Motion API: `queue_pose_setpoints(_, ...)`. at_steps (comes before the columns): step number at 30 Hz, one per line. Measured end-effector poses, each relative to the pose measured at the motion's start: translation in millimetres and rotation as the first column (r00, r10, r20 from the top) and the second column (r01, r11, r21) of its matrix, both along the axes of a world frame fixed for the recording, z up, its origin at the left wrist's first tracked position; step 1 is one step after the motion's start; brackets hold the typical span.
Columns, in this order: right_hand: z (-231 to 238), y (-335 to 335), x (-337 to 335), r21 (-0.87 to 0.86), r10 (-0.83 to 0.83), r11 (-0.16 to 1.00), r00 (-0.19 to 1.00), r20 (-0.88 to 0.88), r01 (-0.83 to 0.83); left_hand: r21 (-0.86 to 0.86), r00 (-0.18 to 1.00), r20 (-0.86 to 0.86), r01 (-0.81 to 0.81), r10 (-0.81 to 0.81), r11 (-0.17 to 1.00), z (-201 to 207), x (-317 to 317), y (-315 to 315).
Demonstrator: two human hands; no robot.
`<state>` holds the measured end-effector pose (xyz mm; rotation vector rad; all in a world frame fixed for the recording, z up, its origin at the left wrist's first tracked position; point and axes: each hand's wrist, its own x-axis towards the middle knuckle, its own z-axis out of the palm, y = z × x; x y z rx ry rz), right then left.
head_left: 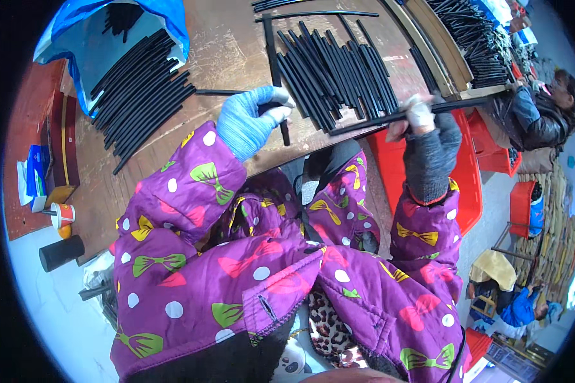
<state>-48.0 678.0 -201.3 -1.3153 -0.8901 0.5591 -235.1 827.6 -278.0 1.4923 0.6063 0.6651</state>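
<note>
My left hand (pixel 252 118), in a light blue knit glove, is over the table's near edge with thumb and fingers pinched together. Its fingertips cover part of an upright black strip (pixel 271 54) on the table; anything held between them is hidden. A long black rod (pixel 367 124) slants across the near right edge, gripped by my right hand (pixel 428 137) in a dark grey glove with light fingertips, slightly blurred. Between the hands and beyond, a row of black rods (pixel 329 73) lies side by side. Another bundle of black rods (pixel 144 96) is at the left.
A blue-lined bag (pixel 83 45) with rods stands far left. Wooden rails (pixel 428 45) border the table's right side. Red crates (pixel 469 185) stand beside it at the right. A paper cup (pixel 62 216) is at the left. Other people (pixel 543 108) work at the right.
</note>
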Motion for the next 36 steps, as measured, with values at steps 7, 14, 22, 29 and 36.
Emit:
queue_pose_setpoints(7,-2,8,28,0.184,-0.239,0.954,0.971,-0.017,0.238,0.217,0.987,0.142,-0.111,0.081,0.970,-14,0,-12)
queue_pose_setpoints(14,9,16,24,0.209,-0.264,0.938,0.961,-0.084,0.276,0.192,0.986,-0.099,-0.113,0.134,0.975,-11,-6,-16)
queue_pose_setpoints(22,4,18,27,0.236,-0.214,0.946,0.975,-0.063,0.223,0.101,0.987,-0.081,-0.128,0.136,0.987,-9,-10,-12)
queue_pose_setpoints(29,2,18,23,0.253,-0.226,0.940,0.973,-0.042,0.229,0.124,0.987,-0.088,-0.120,0.132,0.985,-12,-18,-11)
queue_pose_setpoints(36,-2,19,20,0.246,-0.224,0.940,0.972,-0.071,0.235,0.165,0.990,-0.077,-0.104,0.118,0.981,-17,-18,-12)
